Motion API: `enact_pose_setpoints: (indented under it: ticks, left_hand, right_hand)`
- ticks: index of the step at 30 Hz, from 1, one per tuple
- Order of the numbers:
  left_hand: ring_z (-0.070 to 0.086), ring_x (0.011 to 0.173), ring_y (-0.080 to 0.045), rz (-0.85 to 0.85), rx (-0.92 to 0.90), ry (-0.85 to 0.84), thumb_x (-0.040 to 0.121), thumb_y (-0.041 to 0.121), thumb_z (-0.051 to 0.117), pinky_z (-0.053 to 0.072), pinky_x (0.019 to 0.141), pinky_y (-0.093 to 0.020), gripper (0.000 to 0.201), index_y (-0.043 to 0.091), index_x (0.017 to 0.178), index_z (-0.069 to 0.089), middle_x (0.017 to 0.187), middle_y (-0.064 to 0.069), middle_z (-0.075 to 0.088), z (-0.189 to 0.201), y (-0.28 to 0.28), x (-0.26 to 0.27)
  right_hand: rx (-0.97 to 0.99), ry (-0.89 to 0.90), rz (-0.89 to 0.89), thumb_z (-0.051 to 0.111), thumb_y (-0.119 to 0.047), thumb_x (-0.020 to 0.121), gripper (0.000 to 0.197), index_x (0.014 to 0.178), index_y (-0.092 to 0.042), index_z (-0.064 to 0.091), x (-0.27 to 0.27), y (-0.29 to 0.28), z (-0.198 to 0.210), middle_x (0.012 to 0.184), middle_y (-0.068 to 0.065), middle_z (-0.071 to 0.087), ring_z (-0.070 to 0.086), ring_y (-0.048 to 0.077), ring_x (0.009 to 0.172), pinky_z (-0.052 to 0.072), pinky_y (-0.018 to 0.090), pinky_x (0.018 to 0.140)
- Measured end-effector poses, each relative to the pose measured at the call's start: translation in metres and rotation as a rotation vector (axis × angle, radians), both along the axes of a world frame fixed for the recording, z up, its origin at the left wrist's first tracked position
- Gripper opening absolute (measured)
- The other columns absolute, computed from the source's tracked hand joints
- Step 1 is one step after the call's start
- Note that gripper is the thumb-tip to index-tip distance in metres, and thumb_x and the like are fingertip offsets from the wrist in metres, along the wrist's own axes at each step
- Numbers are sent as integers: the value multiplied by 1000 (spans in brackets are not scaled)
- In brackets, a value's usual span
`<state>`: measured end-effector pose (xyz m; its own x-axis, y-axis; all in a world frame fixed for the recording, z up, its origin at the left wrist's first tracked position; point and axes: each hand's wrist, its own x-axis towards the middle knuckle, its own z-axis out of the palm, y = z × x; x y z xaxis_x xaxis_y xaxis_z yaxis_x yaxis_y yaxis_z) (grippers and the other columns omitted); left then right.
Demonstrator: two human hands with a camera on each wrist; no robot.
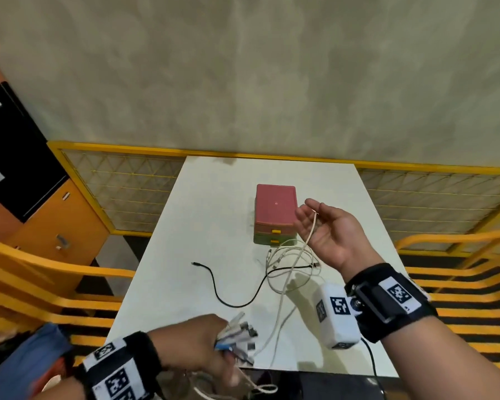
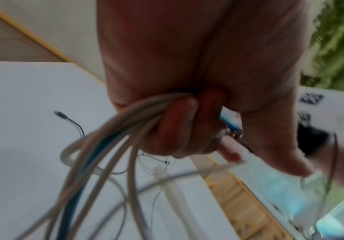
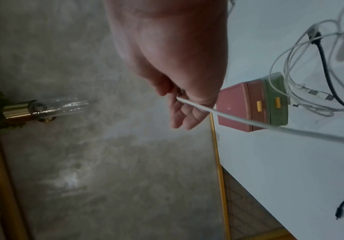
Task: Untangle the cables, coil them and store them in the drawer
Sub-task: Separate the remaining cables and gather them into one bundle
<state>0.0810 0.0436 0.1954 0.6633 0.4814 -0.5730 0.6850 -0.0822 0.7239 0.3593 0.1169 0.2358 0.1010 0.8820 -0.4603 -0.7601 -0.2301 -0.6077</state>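
Note:
My left hand (image 1: pixel 197 342) is at the table's near edge and grips a bundle of white and blue cables (image 1: pixel 237 330), connectors sticking out past the fist; the fingers (image 2: pixel 177 126) curl round the bundle (image 2: pixel 125 129). My right hand (image 1: pixel 326 229) is raised palm up beside the drawer box (image 1: pixel 275 206) and pinches the end of a white cable (image 1: pixel 283 287), which runs down toward my left hand. In the right wrist view this white cable (image 3: pixel 249 121) leaves the right hand (image 3: pixel 179 105) and crosses the box (image 3: pixel 234 105). A black cable (image 1: pixel 214 287) lies loose mid-table.
A tangle of white cables (image 1: pixel 295 261) lies on the white table (image 1: pixel 214 212) just in front of the pink and green drawer box, both drawers closed. Yellow railings (image 1: pixel 456 269) flank the table. An orange cabinet (image 1: pixel 61 220) stands at the left.

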Motion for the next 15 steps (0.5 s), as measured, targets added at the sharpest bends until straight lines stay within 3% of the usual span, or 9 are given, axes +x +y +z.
enact_pose_setpoints:
  ticks: [2,3,4,5,6,7,8,10,15]
  left_hand:
    - [65,66,-9,203,-89,-219,81,21,79,50,64,-26,12,15,84,69,79,2,76,14,5,0]
    - [56,53,-7,314,-87,-295,84,14,76,44,53,-23,10,13,84,66,83,13,78,22,9,4]
    - [42,45,-6,409,-54,-350,86,11,74,34,46,-23,11,11,83,63,99,-5,66,29,16,9]
    - [32,44,-7,491,-9,-403,87,12,73,26,45,-23,12,9,85,62,84,15,77,36,22,16]
    - [28,45,-8,559,38,-448,87,14,73,22,45,-23,12,8,87,62,82,33,44,39,29,24]
    - [27,46,-9,621,80,-488,87,15,73,22,46,-24,9,11,87,65,56,20,61,44,36,34]
    - [29,46,-9,673,129,-529,86,15,74,23,45,-23,7,18,83,69,51,8,40,45,41,45]
    - [36,41,-4,732,160,-612,87,9,72,27,41,-17,19,25,77,70,50,15,51,46,46,69]
    - [46,34,5,781,140,-593,82,-6,69,33,37,-7,32,20,67,57,46,14,54,33,45,107]
  right_hand:
    - [-8,-15,34,49,-11,97,17,95,-5,65,-4,-3,-3,79,8,68,71,20,69,60,30,66]
    - [-14,-19,47,50,-10,96,16,95,-5,65,-7,-5,-4,77,8,68,72,20,67,60,30,66]
    - [-16,-24,57,50,-10,96,16,95,-5,65,-10,-8,-6,77,8,68,72,20,68,60,31,67]
    - [-16,-26,66,50,-11,96,16,95,-5,65,-14,-10,-8,78,8,69,72,21,70,60,33,70]
    - [-15,-27,75,50,-11,96,16,95,-6,65,-18,-13,-10,79,8,69,72,22,72,60,35,73]
    - [-13,-30,89,50,-11,95,15,94,-6,64,-22,-16,-12,81,9,69,72,23,76,59,37,77]
    - [-8,-34,111,50,-12,94,15,94,-7,64,-27,-19,-14,83,9,70,72,24,80,57,41,81]
    - [13,-34,172,54,-13,90,12,93,-8,64,-39,-24,-15,83,9,72,71,25,80,53,46,86]
    - [81,19,196,56,-14,77,35,108,-3,66,-59,-35,-17,92,14,71,70,24,79,57,37,70]
